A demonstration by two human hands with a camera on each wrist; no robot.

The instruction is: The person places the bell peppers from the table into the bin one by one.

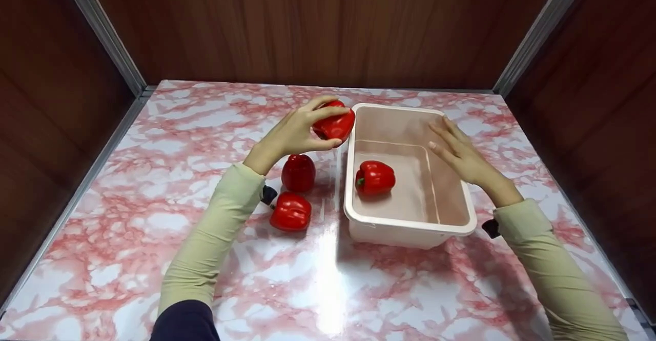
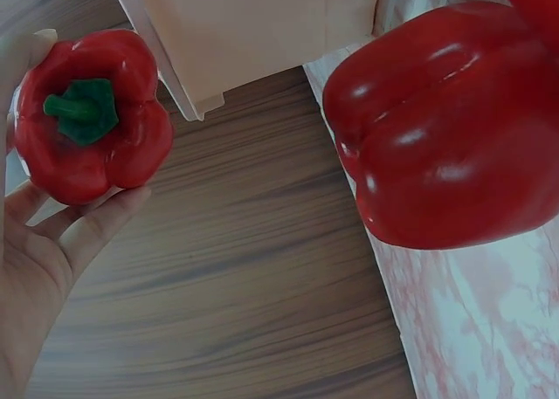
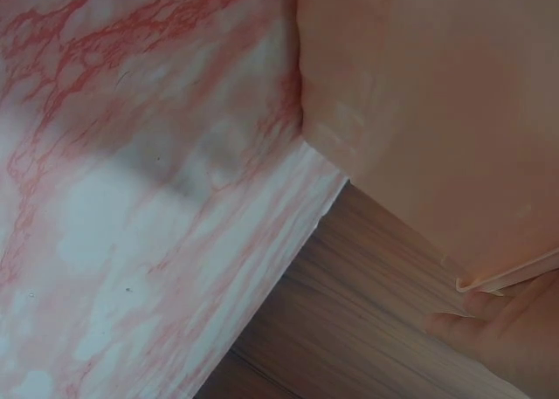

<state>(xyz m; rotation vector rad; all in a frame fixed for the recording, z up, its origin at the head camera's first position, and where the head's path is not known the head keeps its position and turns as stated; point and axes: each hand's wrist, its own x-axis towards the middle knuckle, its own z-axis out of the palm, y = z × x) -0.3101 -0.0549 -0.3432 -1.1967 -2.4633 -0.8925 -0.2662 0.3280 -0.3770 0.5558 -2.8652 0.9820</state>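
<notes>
In the head view my left hand (image 1: 294, 131) grips a red bell pepper (image 1: 335, 123) at the left rim of a pale pink plastic bin (image 1: 410, 228). The left wrist view shows that pepper's green stem (image 2: 80, 111), with thumb and fingers around its sides. Inside the bin, toward its left wall, lies another red bell pepper (image 1: 376, 178). Two more stay on the table left of the bin: an upright pepper (image 1: 299, 173) and a pepper on its side (image 1: 291, 212). My right hand (image 1: 464, 156) rests on the bin's right rim, fingers extended over the inside.
A pink and white marbled table (image 1: 154, 259) carries everything. Dark wood-grain panels (image 1: 307, 28) enclose it at the back and both sides, with grey metal posts (image 1: 105, 33) at the corners. Light glares off the tabletop in front of the bin.
</notes>
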